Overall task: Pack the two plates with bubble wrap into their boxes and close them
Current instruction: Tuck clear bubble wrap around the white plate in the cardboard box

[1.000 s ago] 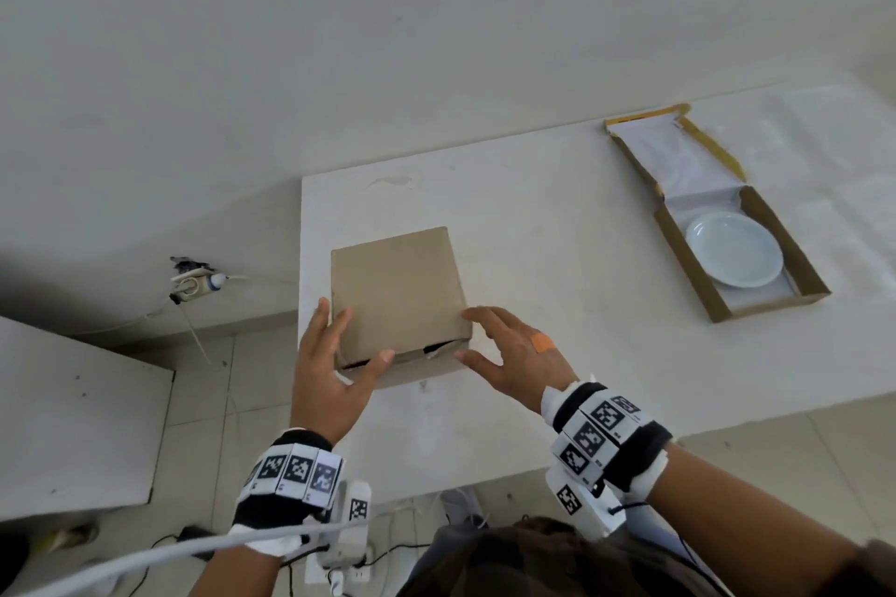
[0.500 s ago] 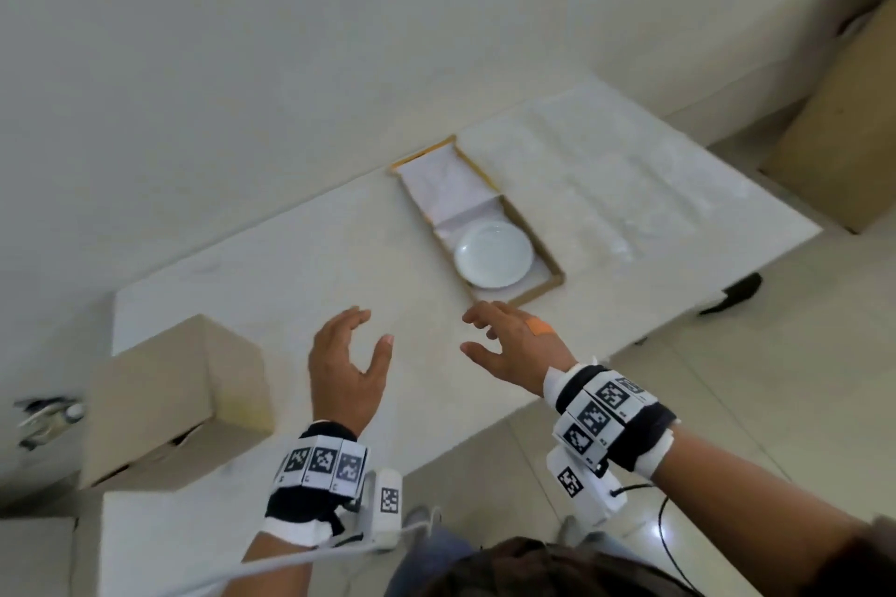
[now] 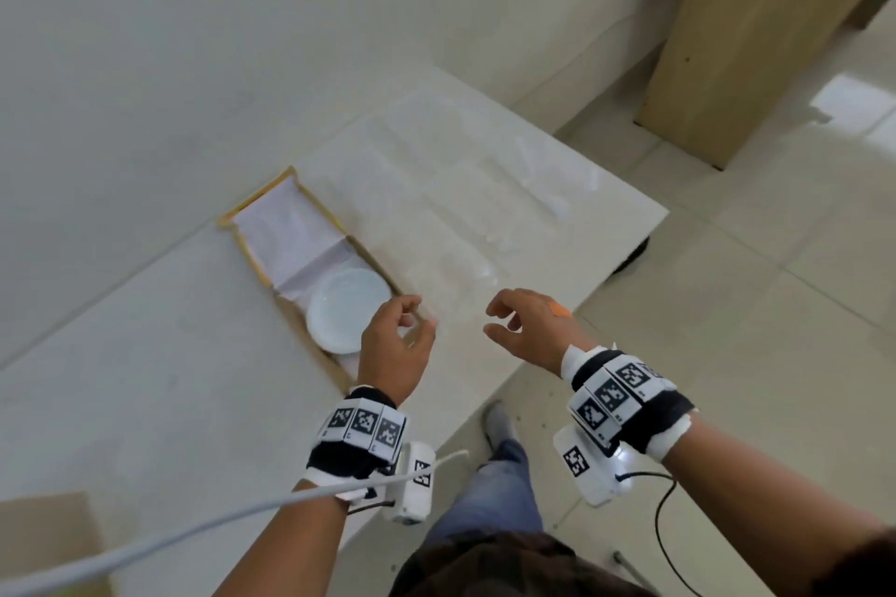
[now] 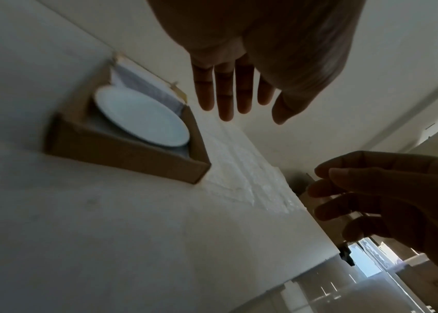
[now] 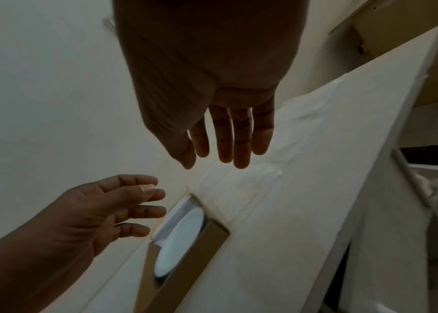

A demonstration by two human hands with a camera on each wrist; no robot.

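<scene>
- Now, far left at the near table edge, a closed box (image 3: 46,533) sits well apart from both hands; only its corner shows.
- Next comes the open box (image 3: 291,320), its long axis running away from the person and leftward, lid flap at the far end, a white plate (image 3: 346,315) lying uncovered in the near half.
- The left hand (image 3: 395,344) hovers over the box's near right corner, fingers loosely curled, holding nothing.
- The bubble wrap (image 3: 485,204) lies flat on the table (image 3: 145,402) just right of the box, stretching away toward the far corner.
- The right hand (image 3: 531,330) hangs above the wrap's near edge, fingers relaxed and spread, empty; it looks the nearer hand to the sheet, which lies ahead of and below it.
- Likely next: both hands drop onto the wrap's near edge.
</scene>
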